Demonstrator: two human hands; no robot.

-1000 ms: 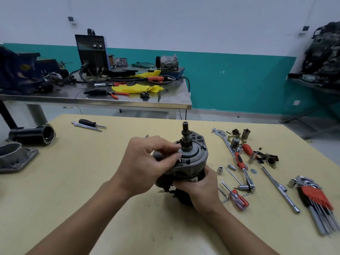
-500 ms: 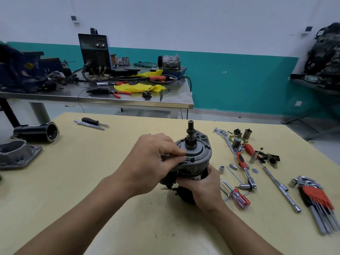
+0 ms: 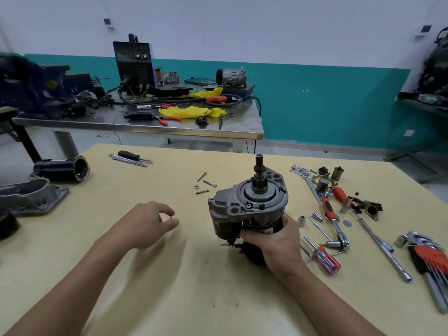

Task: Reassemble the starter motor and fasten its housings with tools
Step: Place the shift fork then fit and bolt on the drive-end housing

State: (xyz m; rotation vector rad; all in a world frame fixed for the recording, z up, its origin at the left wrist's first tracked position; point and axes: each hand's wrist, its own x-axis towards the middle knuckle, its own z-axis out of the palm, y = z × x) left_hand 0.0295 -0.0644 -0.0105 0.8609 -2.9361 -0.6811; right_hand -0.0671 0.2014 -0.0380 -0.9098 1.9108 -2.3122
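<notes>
The starter motor (image 3: 252, 204) stands upright on the yellow table (image 3: 169, 275), its pinion shaft pointing up and the grey front housing on top. My right hand (image 3: 274, 241) grips its dark lower body from the right and front. My left hand (image 3: 150, 224) hovers to the left of the motor, apart from it, with thumb and forefinger pinched on what looks like a tiny pale part. Three loose bolts and a nut (image 3: 204, 184) lie just behind and left of the motor.
Right of the motor lie a ratchet (image 3: 327, 209), sockets, a red screwdriver (image 3: 326, 259), a long extension bar (image 3: 380, 246) and hex keys (image 3: 431, 260). A black motor casing (image 3: 65, 169) and grey housing (image 3: 31, 197) sit at the left. A screwdriver (image 3: 132, 156) lies at the far edge.
My left hand has left the top of the motor and moved left and down. The bolts behind the motor are now uncovered. My right hand keeps its grip.
</notes>
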